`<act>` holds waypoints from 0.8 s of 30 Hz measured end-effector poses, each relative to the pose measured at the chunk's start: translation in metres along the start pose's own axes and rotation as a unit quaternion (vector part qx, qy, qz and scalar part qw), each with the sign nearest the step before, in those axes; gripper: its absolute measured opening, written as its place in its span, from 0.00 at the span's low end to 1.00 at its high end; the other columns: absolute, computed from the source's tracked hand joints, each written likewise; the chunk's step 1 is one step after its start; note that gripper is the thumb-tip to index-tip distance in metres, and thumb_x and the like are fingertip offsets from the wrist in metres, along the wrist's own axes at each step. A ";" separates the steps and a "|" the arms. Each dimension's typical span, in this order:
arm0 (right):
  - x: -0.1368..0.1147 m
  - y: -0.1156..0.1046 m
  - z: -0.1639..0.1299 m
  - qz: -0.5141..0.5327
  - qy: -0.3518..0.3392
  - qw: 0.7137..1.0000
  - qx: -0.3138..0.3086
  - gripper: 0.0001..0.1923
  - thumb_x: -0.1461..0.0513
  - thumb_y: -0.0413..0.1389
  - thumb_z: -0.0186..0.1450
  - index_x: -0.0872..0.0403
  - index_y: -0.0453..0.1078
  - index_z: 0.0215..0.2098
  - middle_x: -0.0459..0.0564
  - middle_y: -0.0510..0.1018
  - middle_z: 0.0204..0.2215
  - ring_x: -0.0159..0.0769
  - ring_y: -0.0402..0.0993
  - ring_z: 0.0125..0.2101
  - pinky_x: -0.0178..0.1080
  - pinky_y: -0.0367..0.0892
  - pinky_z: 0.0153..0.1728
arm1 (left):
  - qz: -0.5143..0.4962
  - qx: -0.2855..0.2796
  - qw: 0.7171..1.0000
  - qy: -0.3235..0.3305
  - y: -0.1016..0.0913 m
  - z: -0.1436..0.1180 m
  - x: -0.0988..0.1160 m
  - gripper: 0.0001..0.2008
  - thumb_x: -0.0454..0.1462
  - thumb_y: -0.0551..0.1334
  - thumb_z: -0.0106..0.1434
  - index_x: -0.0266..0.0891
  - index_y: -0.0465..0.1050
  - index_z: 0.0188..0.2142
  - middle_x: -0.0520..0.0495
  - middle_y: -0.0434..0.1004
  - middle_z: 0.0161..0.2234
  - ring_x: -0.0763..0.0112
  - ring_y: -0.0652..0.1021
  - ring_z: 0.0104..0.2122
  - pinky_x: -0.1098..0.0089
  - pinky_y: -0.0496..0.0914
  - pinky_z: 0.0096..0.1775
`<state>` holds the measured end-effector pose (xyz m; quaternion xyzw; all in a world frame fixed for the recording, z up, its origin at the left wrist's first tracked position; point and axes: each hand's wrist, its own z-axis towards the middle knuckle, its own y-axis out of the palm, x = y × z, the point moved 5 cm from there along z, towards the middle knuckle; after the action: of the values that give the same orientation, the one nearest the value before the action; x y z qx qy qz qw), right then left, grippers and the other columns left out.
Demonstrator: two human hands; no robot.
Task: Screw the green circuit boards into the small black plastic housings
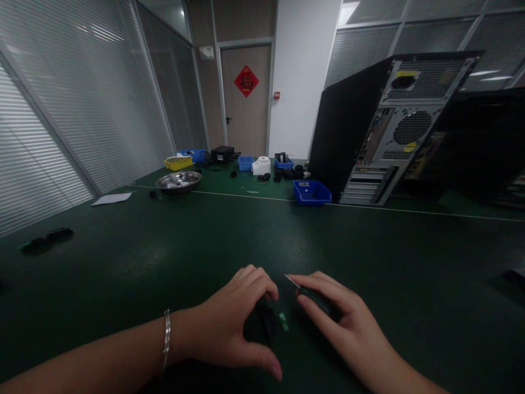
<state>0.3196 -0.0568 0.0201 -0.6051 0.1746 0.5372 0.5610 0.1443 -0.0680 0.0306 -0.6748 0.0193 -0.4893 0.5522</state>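
My right hand [342, 312] is closed around the dark handle of a screwdriver [315, 298]. Its thin metal shaft points up and to the left, away from the fingertips. On the left, my left hand [232, 317] is curved with thumb and fingers spread apart. A small black part [268, 322] lies on the table between them, and I see no firm grip on it. Just right of that part is a small green piece [283, 322], like a bit of circuit board. Whether the two pieces are joined is too dark to tell.
On the green table [229, 235] a blue bin [311, 193] stands beside a black computer tower [369, 131]. Farther back are a metal bowl [179, 181], a yellow basket [178, 163] and a white device [261, 166]. Dark parts [47, 239] and a paper sheet [112, 199] lie left.
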 end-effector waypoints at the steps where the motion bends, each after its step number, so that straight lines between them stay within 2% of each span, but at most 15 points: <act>1: 0.000 0.001 0.000 -0.009 0.001 1.000 -0.002 0.12 0.62 0.53 0.68 0.51 0.72 0.49 0.50 0.77 0.40 0.40 0.74 0.44 0.41 0.68 0.45 | 0.014 -0.003 1.000 -0.004 0.001 0.000 0.000 0.30 0.52 0.71 0.47 0.39 0.65 0.43 0.44 0.67 0.43 0.60 0.67 0.39 0.63 0.65 0.42; 4: 0.000 0.005 -0.002 -0.045 0.011 0.999 -0.022 0.13 0.63 0.54 0.66 0.52 0.70 0.50 0.51 0.77 0.42 0.41 0.74 0.44 0.41 0.68 0.46 | 0.044 -0.015 0.999 -0.023 0.003 0.001 0.000 0.24 0.49 0.69 0.52 0.39 0.65 0.41 0.44 0.67 0.41 0.61 0.66 0.38 0.61 0.64 0.41; 8: 0.003 0.013 -0.004 -0.087 0.042 0.993 -0.072 0.17 0.65 0.57 0.63 0.51 0.69 0.50 0.50 0.79 0.39 0.41 0.76 0.40 0.40 0.69 0.41 | 0.044 -0.014 0.999 -0.028 0.002 0.001 0.001 0.15 0.38 0.65 0.56 0.39 0.66 0.42 0.44 0.67 0.41 0.60 0.67 0.40 0.57 0.63 0.46; 13: -0.005 0.019 -0.004 -0.160 0.006 0.979 -0.128 0.11 0.64 0.61 0.61 0.47 0.74 0.42 0.45 0.80 0.35 0.39 0.76 0.35 0.38 0.67 0.37 | -0.049 0.021 0.999 -0.004 -0.002 0.001 -0.002 0.19 0.30 0.61 0.58 0.38 0.65 0.50 0.43 0.67 0.45 0.65 0.70 0.43 0.65 0.68 0.45; 16: -0.006 0.020 -0.004 -0.177 0.000 0.976 -0.131 0.07 0.64 0.60 0.62 0.47 0.75 0.39 0.45 0.80 0.33 0.38 0.76 0.35 0.37 0.66 0.37 | -0.084 0.041 0.996 0.001 -0.002 0.002 -0.007 0.21 0.30 0.61 0.59 0.39 0.65 0.52 0.43 0.68 0.46 0.66 0.71 0.44 0.66 0.68 0.46; 20: -0.001 0.018 -0.003 -0.154 0.020 0.983 -0.101 0.06 0.65 0.60 0.61 0.49 0.75 0.37 0.44 0.80 0.33 0.36 0.76 0.34 0.35 0.66 0.35 | -0.146 0.058 0.987 -0.014 0.000 0.002 -0.016 0.20 0.30 0.62 0.60 0.40 0.65 0.52 0.44 0.69 0.49 0.67 0.72 0.46 0.65 0.69 0.48; 24: 0.005 0.017 -0.003 -0.123 0.052 0.987 -0.086 0.12 0.66 0.61 0.60 0.49 0.73 0.42 0.45 0.80 0.35 0.36 0.76 0.33 0.35 0.67 0.34 | -0.195 0.047 0.979 -0.045 0.004 0.002 -0.021 0.21 0.33 0.65 0.60 0.39 0.65 0.52 0.45 0.71 0.47 0.67 0.74 0.45 0.64 0.69 0.49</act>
<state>0.3090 -0.0632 0.0068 -0.6948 0.0808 0.4448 0.5593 0.1369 -0.0564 0.0146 -0.6605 -0.1600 -0.5569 0.4775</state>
